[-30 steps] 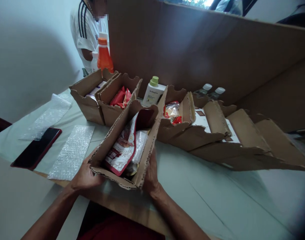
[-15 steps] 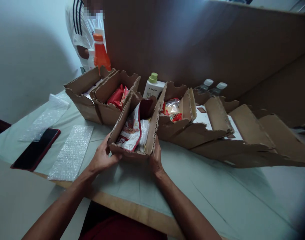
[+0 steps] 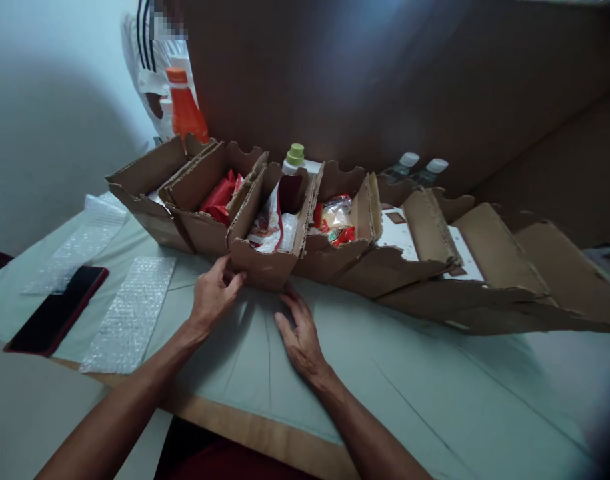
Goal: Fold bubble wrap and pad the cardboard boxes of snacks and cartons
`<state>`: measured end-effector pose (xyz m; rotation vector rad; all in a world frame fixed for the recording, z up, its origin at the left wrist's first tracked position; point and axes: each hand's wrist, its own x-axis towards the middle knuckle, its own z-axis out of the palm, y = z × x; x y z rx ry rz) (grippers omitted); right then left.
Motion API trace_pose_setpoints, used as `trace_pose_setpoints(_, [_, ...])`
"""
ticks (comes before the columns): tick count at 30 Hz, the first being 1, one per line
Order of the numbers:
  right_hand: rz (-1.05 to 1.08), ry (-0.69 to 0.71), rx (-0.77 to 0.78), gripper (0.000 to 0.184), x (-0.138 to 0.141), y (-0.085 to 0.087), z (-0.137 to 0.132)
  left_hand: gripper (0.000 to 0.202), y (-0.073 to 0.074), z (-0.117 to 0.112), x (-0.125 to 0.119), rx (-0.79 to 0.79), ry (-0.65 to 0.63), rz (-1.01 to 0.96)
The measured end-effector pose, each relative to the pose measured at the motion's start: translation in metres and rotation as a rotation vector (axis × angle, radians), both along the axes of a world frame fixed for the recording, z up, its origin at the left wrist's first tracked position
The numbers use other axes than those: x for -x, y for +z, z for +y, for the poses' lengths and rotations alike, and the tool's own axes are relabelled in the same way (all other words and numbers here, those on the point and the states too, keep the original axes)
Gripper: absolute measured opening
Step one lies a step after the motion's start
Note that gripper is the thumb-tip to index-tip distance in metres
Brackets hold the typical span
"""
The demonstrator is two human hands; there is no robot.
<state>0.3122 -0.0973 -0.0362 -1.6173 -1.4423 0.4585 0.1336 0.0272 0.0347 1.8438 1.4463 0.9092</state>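
A cardboard bin (image 3: 259, 265) sits in the row, slightly forward of its neighbours. Inside are a white and dark red printed packet (image 3: 269, 223) and a piece of bubble wrap (image 3: 288, 230). My left hand (image 3: 215, 293) rests at the bin's lower left front corner, thumb apart from the fingers, fingertips touching or very near the cardboard. By the lower right front corner lies my right hand (image 3: 301, 333), its fingers spread low over the cloth. Neither hand wraps round the bin.
Neighbouring bins hold red packets (image 3: 222, 197) and a clear-and-red snack pack (image 3: 337, 217). Behind stand an orange bottle (image 3: 186, 110), a green-capped bottle (image 3: 295, 157) and clear bottles (image 3: 431, 172). A phone (image 3: 57, 312) and bubble wrap (image 3: 129, 313) lie left. A person (image 3: 152, 73) stands behind.
The bin has moved away from me, back between its neighbours. Both hands have let go of its sides and now lie lower, at its front. The view has shifted slightly.
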Motion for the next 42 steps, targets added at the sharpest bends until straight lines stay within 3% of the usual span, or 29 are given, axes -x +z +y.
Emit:
trace_pose_setpoints(8, [-0.074, 0.026, 0.023, 0.04, 0.0, 0.007, -0.001, 0.028, 0.0, 0.029, -0.031, -0.044, 0.056, 0.081])
trace_pose_setpoints(11, [-0.08, 0.035, 0.024, 0.037, 0.001, 0.008, -0.001, 0.046, -0.007, 0.021, -0.04, -0.047, 0.077, -0.003])
trace_pose_setpoints(15, [-0.076, 0.045, 0.029, 0.034, 0.001, 0.009, -0.001, 0.077, -0.024, -0.006, -0.052, -0.088, 0.017, -0.305])
trace_pose_setpoints(20, [-0.069, 0.043, -0.011, 0.029, 0.0, 0.004, 0.004, 0.063, -0.042, -0.023, -0.068, -0.095, -0.119, -0.391])
trace_pose_setpoints(23, [-0.061, 0.034, -0.027, 0.025, -0.002, 0.006, 0.004, 0.057, -0.042, -0.02, -0.076, -0.107, -0.149, -0.39])
trace_pose_setpoints(25, [-0.069, 0.051, -0.045, 0.024, -0.004, 0.016, 0.005, 0.059, -0.036, -0.021, -0.076, -0.107, -0.166, -0.391])
trace_pose_setpoints(27, [-0.08, 0.088, -0.077, 0.023, -0.005, 0.036, 0.008, 0.06, -0.027, -0.028, -0.067, -0.113, -0.205, -0.399])
trace_pose_setpoints(30, [-0.089, 0.143, -0.141, 0.023, 0.004, 0.08, 0.026, 0.055, -0.011, -0.045, -0.038, -0.144, -0.24, -0.424])
trace_pose_setpoints(33, [-0.155, 0.164, -0.176, 0.035, 0.026, 0.124, 0.063, 0.051, -0.001, -0.065, 0.005, -0.139, -0.149, -0.441])
trace_pose_setpoints(35, [-0.264, 0.179, -0.119, 0.05, 0.045, 0.145, 0.093, 0.044, -0.002, -0.079, 0.037, -0.086, -0.053, -0.427])
trace_pose_setpoints(38, [-0.455, 0.143, 0.052, 0.063, 0.068, 0.158, 0.135, 0.032, -0.014, -0.1, 0.083, 0.02, 0.079, -0.391])
trace_pose_setpoints(42, [-0.497, 0.064, 0.093, 0.035, 0.081, 0.154, 0.162, 0.035, -0.028, -0.112, 0.127, 0.139, 0.262, -0.431])
